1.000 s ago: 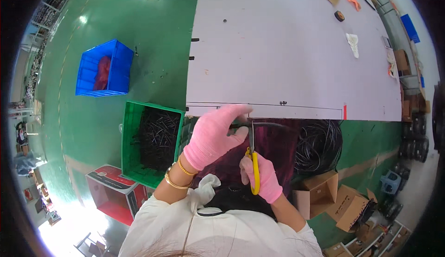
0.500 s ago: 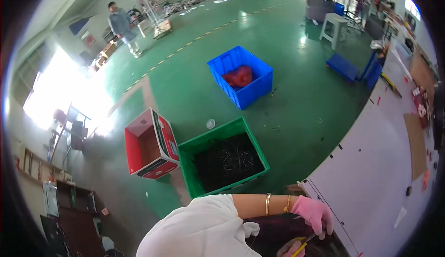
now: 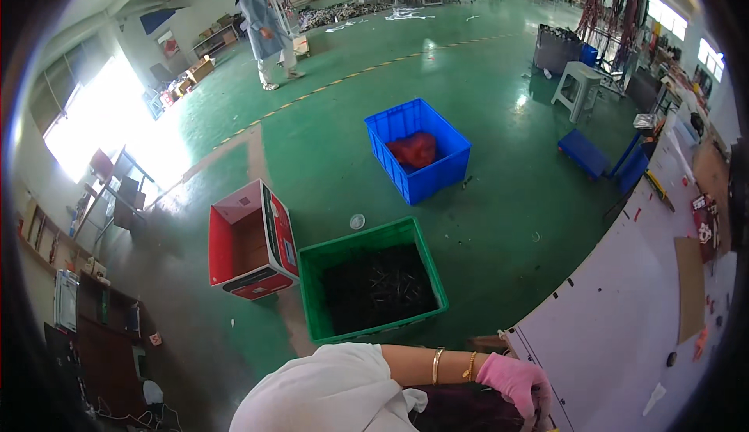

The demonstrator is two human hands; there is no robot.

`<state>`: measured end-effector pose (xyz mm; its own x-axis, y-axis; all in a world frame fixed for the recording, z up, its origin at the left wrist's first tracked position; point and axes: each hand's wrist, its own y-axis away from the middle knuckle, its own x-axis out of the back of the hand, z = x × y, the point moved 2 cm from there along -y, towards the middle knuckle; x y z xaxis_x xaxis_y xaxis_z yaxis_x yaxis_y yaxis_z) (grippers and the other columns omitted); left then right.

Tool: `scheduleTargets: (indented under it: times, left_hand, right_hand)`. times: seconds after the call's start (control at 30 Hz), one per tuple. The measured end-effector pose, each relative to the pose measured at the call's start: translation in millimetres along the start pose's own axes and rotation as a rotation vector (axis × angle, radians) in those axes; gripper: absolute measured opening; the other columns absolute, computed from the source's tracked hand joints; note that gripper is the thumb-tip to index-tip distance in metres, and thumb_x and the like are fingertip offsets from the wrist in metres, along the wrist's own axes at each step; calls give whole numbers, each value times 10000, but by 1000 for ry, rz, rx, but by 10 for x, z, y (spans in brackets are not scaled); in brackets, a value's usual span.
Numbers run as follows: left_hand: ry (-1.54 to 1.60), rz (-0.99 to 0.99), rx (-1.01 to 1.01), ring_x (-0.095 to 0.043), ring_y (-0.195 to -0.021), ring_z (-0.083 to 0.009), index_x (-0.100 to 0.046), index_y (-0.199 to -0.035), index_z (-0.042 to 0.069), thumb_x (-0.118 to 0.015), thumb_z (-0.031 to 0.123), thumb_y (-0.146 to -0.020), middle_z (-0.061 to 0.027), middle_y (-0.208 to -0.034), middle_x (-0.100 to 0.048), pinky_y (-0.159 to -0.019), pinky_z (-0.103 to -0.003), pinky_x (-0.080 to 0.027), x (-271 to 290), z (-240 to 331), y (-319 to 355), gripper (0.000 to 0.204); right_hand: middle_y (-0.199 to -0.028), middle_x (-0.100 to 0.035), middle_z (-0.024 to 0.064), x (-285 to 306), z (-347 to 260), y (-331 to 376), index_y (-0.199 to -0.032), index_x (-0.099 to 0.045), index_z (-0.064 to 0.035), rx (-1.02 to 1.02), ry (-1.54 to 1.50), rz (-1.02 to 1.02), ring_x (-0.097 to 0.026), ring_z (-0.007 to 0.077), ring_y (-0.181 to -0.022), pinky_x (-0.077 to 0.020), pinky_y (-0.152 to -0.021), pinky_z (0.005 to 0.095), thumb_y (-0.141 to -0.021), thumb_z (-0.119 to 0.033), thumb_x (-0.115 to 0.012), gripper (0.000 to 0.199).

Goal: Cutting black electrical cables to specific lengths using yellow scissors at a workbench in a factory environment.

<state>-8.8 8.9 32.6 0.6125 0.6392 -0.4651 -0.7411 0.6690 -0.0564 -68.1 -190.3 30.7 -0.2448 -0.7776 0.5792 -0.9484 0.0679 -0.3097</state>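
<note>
My left hand (image 3: 518, 385), in a pink glove, reaches in from the lower middle, with bracelets on the bare wrist. It is beside the near edge of the white table (image 3: 616, 331). Its fingers are bent downward and closed; what they hold is hidden at the picture's lower edge. Dark purplish material (image 3: 464, 407) lies below the wrist. My right hand is out of the picture. Left of the table, on the floor, stands a green crate (image 3: 433, 276) full of thin dark pieces.
A red and white carton (image 3: 282, 237) stands against the green crate. Beyond it is a blue crate (image 3: 437, 181) with a red bag. A blue platform trolley (image 3: 582, 154) and grey stool (image 3: 578, 89) are at right. A person (image 3: 264, 30) stands at far left.
The view has shifted, and my right hand with its yellow-handled tool has dropped out below. My left hand sits slightly lower. The far person shows further right, turned sideways.
</note>
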Motion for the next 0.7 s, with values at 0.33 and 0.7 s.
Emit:
scheduleTargets:
  times: [0.33,0.7]
  left_hand:
    - [-185,210,84,-595,-817,-60,-704,-1105,3,-763,164,-850,0,-897,-688,-708,-233,-482,153,579,821,307]
    - [-1025,514,-98,-591,-1167,-312,-563,-1346,54,-731,238,-823,-163,-1353,-559,-987,-414,-487,352,476,1204,579]
  right_hand:
    - [-801,-678,83,32,-154,-110,-956,-706,-61,9,-109,-234,-631,201,-689,-525,-657,329,-830,-125,-800,169]
    - [-783,-631,40,11,-546,-288,-898,-693,-41,65,-72,-267,-498,144,-653,-462,-657,280,-831,-35,-768,101]
